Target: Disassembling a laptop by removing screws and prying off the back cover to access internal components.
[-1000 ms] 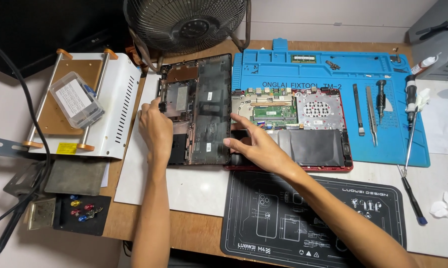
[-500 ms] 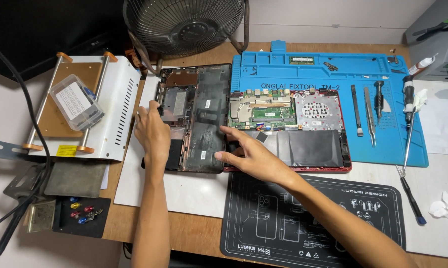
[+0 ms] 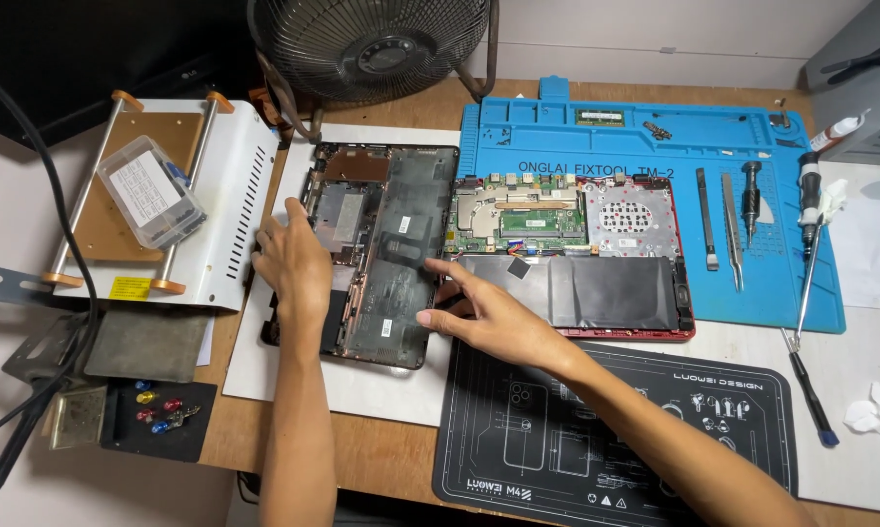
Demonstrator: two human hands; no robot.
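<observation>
The left hand (image 3: 294, 262) lies flat on the left edge of the black laptop bottom cover (image 3: 377, 259), its grip released, not clenched. The right hand (image 3: 494, 317) presses open fingers on the cover's right edge, grasping nothing. The cover lies inside-up on a white mat (image 3: 362, 390), beside the opened red laptop (image 3: 577, 259) on the desk

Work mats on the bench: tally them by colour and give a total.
Blue mat: 1
Black mat: 1
White mat: 1
Total: 3

The left hand and right hand rest on the black laptop cover, which lies on the white mat.
</observation>
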